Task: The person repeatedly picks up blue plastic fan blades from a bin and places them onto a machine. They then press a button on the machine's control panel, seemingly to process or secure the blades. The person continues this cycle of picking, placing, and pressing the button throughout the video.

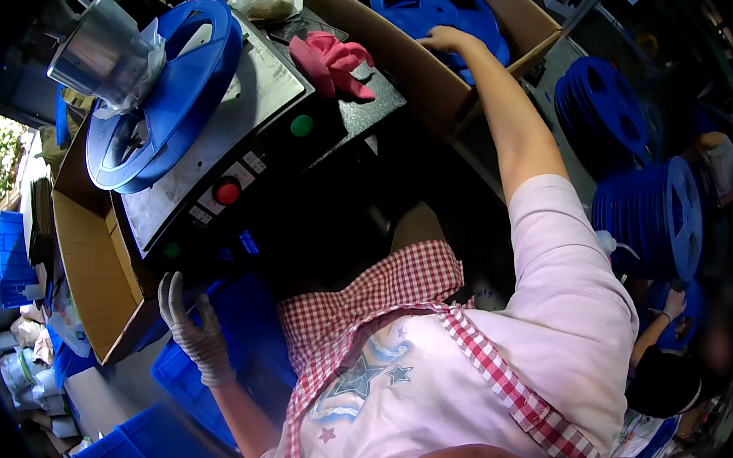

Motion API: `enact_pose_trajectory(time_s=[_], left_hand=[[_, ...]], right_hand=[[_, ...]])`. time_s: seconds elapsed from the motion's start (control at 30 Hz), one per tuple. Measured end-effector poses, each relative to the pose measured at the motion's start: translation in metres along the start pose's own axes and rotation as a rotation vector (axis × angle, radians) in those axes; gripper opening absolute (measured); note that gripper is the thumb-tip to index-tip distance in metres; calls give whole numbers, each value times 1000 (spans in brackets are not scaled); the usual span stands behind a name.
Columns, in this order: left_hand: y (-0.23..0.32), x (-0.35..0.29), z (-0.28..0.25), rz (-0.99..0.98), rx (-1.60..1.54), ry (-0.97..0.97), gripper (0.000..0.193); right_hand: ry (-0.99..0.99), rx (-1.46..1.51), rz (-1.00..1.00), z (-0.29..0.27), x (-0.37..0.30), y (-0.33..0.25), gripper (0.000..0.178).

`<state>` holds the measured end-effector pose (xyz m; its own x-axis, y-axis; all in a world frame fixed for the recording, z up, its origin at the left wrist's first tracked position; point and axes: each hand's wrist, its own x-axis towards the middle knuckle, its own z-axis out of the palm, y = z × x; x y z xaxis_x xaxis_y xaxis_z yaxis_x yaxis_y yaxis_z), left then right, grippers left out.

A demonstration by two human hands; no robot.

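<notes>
At the upper right, my bare right hand (450, 40) reaches into an open cardboard box (350, 25). Its fingers curl at the middle of a large blue plastic reel (439, 4), partly hidden by the hand. My left hand (193, 327), in a pale glove, is raised at the left with its fingers apart and nothing in them. It is nearest to a second cardboard box (99, 272) and the front of a bench machine (266, 95). On that machine another blue reel (168, 94) sits tilted beneath a shiny metal cylinder (100, 53).
The machine's front carries a red button (227, 191) and a green button (302, 126). A crumpled pink cloth (332, 64) lies on its corner. Stacked blue reels (641, 216) stand at the right, near another person's hand (674, 302). Blue crates (156, 456) are at the lower left.
</notes>
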<state>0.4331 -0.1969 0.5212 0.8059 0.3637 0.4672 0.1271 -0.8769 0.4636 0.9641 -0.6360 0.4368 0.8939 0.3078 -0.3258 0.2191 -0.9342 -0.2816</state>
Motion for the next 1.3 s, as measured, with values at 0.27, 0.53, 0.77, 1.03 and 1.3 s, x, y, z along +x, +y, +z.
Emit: enact_pose_trajectory(time_s=[0.27,0.53,0.77,1.03,1.3], left_hand=[[7,3,8,-72,-145,-67,43],[-1,3,15,-19,-114,-79,41],[0,8,18,28,-67,-45,35],[1,14,19,-12,25,-41,36],[1,22,12,-116,201,-18,26]], right_hand=[[-55,-455,202,26,-8,-13,72],[740,102,172,-77,-34,69,33],[1351,497,-158,-101,-7,-2,37],[1334,-207,-480,-156,82,-132,18],[1035,-406,-473,-155,226,-134,46]])
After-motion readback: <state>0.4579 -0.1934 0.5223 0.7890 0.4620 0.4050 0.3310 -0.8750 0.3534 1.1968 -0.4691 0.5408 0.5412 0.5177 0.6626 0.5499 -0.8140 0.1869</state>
